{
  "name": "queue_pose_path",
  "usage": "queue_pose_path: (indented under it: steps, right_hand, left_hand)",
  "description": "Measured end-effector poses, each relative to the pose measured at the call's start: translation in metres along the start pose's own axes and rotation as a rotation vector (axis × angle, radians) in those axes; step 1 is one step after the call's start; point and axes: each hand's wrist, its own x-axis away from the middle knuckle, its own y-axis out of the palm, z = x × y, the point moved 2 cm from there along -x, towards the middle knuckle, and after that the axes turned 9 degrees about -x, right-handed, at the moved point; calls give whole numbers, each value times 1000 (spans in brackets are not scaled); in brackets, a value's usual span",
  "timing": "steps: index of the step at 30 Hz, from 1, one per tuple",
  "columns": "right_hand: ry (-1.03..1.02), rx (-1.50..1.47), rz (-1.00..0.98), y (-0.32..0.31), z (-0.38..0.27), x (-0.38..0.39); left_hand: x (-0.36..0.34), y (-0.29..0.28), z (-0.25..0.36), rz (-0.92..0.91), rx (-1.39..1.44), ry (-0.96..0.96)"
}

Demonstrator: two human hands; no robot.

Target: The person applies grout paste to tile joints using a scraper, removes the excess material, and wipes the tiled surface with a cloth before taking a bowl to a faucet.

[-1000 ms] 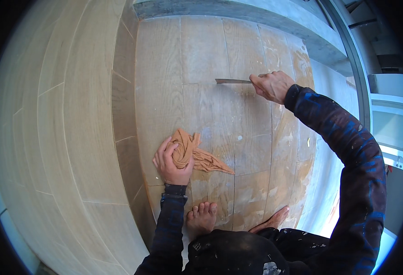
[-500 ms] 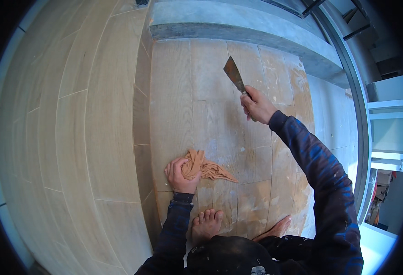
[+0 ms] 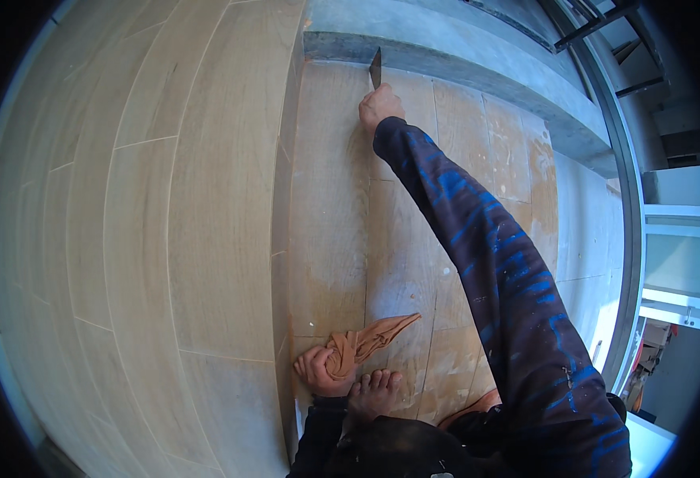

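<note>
My right arm stretches far forward, and my right hand (image 3: 380, 107) is closed around the handle of a putty knife (image 3: 376, 70). The knife's thin dark blade points away from me, close to the foot of the grey concrete ledge; whether its edge touches the ledge or floor I cannot tell. Close to my feet, my left hand (image 3: 323, 370) is closed on an orange-brown cloth (image 3: 366, 341), bunched at my fingers with a loose end trailing to the right. Beneath both hands lies the wood-look tile floor (image 3: 330, 263), with whitish smears and damp-looking patches.
A raised step of wood-look tile (image 3: 222, 239) runs along the left. The grey concrete ledge (image 3: 445, 60) crosses the far side. At right are a metal track (image 3: 622, 239) and a white shelf unit (image 3: 679, 247). My bare foot (image 3: 375, 392) stands beside the cloth.
My right hand has carried the putty knife forward and to the left, up to the ledge. My left hand and the cloth are now nearer my foot. The whole view has shifted somewhat.
</note>
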Motion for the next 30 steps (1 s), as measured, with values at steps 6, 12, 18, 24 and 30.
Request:
queue_pose_path:
  steps: [6,12,18,24,30]
  right_hand:
    - [123,61,-91,-3,6,56]
    - [123,149,-234,-25,15,158]
    - [133,-34,-234,-45,92,323]
    - [257,19,-410,-85,135,460]
    - [263,-256,-356,-136,126,439]
  left_hand:
    - [-1,-2,-1,13,21,-4]
    - [-4,-8,6,-24,97,-94]
    - [36,-23,-6,-71,128,-234]
    - [54,-19,-23,-18,76,-54]
    - [53,-16,-23,7,59,63]
